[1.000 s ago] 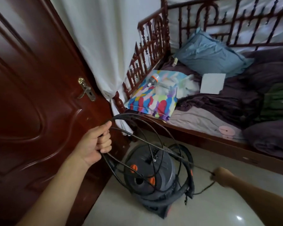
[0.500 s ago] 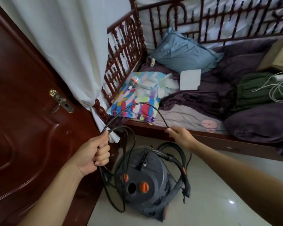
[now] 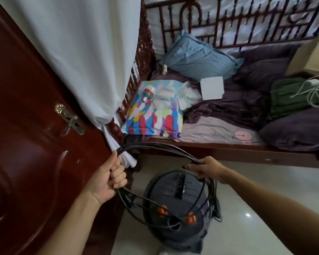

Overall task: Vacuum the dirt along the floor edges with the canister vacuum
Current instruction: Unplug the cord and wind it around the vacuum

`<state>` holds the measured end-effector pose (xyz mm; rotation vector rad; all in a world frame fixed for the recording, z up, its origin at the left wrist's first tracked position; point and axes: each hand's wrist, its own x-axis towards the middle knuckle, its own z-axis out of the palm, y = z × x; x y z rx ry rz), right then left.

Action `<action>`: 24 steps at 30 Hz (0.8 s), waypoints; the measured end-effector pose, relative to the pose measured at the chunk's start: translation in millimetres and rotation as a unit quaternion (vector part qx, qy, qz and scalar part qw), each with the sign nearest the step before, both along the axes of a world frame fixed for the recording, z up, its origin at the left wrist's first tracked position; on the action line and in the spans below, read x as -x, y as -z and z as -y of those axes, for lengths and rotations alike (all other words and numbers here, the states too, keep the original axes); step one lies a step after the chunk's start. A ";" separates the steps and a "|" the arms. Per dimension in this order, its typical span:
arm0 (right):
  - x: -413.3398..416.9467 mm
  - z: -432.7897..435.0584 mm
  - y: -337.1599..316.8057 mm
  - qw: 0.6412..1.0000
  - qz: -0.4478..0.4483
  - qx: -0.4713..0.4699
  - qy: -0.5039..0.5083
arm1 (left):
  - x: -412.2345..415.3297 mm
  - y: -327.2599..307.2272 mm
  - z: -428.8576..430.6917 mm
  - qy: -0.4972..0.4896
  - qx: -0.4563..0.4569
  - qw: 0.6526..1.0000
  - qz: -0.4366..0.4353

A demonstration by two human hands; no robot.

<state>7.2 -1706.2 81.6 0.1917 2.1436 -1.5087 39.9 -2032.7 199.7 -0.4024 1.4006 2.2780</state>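
Down by the door (image 3: 35,144), the left hand (image 3: 109,177) is fisted round the gathered cord (image 3: 155,144) and the right hand (image 3: 208,169) grips the same loops opposite, keeping the coil tidy over the vacuum (image 3: 177,208), parked on the floor (image 3: 247,190) just beside the bed (image 3: 228,150), edge-cleaning seemingly not yet begun.

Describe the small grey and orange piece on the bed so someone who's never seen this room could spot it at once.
Find the wooden bed with the spindle railing, then the multicoloured pillow at its near left corner. On that pillow's upper left part lies a small grey piece with an orange ring, the only orange-banded thing on the bed, unlike the blue pillow behind it.
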 end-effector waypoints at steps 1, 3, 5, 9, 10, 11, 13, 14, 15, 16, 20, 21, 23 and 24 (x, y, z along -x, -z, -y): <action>-4.6 -1.2 2.2 1.000 0.012 0.009 0.012 | -1.3 18.2 16.0 -0.005 0.020 1.000 0.018; -14.9 2.4 3.8 0.999 0.021 -0.002 0.029 | -8.5 55.9 39.7 0.020 0.083 0.995 0.046; -25.7 11.2 9.5 0.998 0.018 -0.039 0.039 | -17.1 89.1 52.6 0.096 0.184 0.977 0.056; -46.7 33.8 34.1 0.992 0.011 -0.111 -0.050 | -15.5 134.0 49.9 0.277 0.335 0.900 0.038; -51.6 40.6 43.3 0.989 0.013 -0.126 -0.081 | -11.9 145.2 43.0 0.294 0.343 0.891 0.039; -56.2 46.8 55.0 0.984 0.020 -0.141 -0.107 | -8.9 156.7 34.4 0.306 0.347 0.886 0.035; -62.8 55.8 82.9 0.976 0.045 -0.165 -0.132 | -4.5 181.4 14.2 0.326 0.363 0.873 0.011; -64.8 57.8 98.0 0.974 0.057 -0.176 -0.134 | -2.6 195.9 5.7 0.332 0.378 0.865 -0.002; -64.8 58.0 114.0 0.971 0.068 -0.186 -0.130 | 0.5 211.8 -0.6 0.334 0.395 0.856 -0.013; -64.3 56.0 129.8 0.970 0.078 -0.196 -0.122 | 4.5 228.7 -4.7 0.332 0.411 0.849 -0.019; -57.0 44.5 192.3 0.965 0.113 -0.221 -0.084 | 21.3 299.8 -10.4 0.330 0.485 0.810 0.005; -55.0 43.1 206.2 0.966 0.117 -0.221 -0.068 | 24.8 316.4 -11.3 0.322 0.505 0.801 0.013; -52.5 41.9 230.5 0.970 0.102 -0.222 -0.013 | 31.2 344.7 -15.4 0.301 0.535 0.789 0.018; -52.4 42.4 240.4 0.971 0.075 -0.227 0.018 | 33.8 356.2 -19.5 0.291 0.548 0.784 0.014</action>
